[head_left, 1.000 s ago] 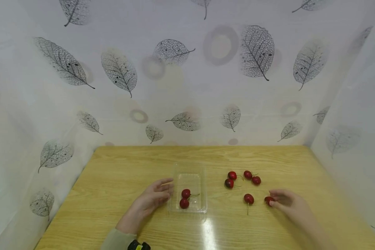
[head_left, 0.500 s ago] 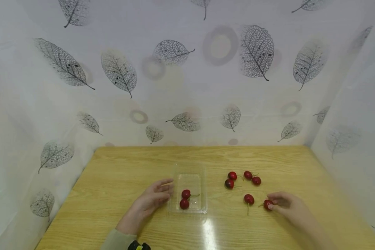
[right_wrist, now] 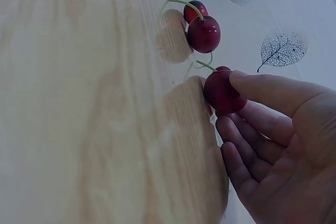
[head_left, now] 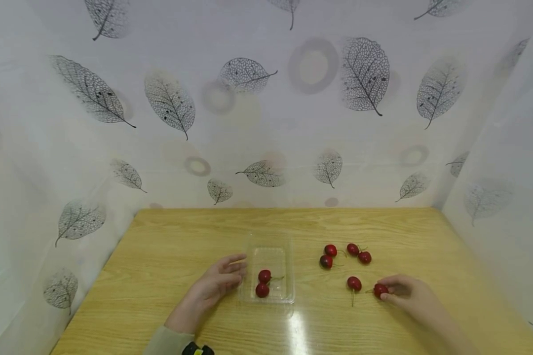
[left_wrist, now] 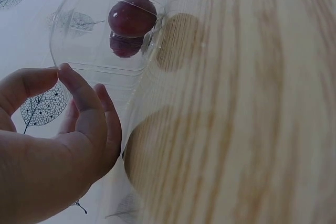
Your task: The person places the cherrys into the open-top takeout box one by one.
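Observation:
A clear plastic box [head_left: 289,268] stands on the table with two red cherries [head_left: 263,283] in it. My left hand [head_left: 219,281] is at the box's left side; in the left wrist view its thumb and index fingertip [left_wrist: 64,68] pinch the rim. At the right, my right hand [head_left: 410,293] pinches a dark red cherry [right_wrist: 223,92] between thumb and fingers, low by the table, its green stem pointing left. Just left of it lies a single cherry [head_left: 354,283] with its stem toward me.
Farther back on the wooden table [head_left: 182,231] lie a pair of cherries [head_left: 328,256] and another pair [head_left: 358,253], right of the box. A leaf-patterned sheet [head_left: 266,128] stands behind the table and along both sides.
The right hand has shifted slightly toward me, and its cherry has turned so the stem now shows on the left. The left hand and box have stayed put.

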The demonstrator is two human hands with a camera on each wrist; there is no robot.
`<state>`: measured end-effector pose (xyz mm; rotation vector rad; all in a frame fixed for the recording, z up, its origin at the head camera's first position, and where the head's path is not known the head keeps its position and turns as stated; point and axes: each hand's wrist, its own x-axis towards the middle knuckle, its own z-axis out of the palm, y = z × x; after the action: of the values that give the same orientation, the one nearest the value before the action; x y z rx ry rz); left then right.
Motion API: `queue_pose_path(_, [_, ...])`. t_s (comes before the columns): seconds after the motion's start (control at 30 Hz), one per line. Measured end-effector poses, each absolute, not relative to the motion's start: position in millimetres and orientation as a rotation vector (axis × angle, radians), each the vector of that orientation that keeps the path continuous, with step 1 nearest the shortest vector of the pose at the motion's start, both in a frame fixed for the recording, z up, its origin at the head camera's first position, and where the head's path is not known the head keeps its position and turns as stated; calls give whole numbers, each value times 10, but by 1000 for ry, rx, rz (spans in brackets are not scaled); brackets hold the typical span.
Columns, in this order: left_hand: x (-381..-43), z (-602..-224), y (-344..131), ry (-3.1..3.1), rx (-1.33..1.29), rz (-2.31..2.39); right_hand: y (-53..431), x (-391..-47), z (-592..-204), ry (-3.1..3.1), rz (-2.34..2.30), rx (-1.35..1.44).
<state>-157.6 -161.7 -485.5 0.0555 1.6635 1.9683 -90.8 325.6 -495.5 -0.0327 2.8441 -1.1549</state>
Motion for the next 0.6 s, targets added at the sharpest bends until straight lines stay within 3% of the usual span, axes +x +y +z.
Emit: queue_pose_path(0.6, [-1573,-4854,-1617,1655,54,1976,3226,-938,-4925,2832,-1170,35])
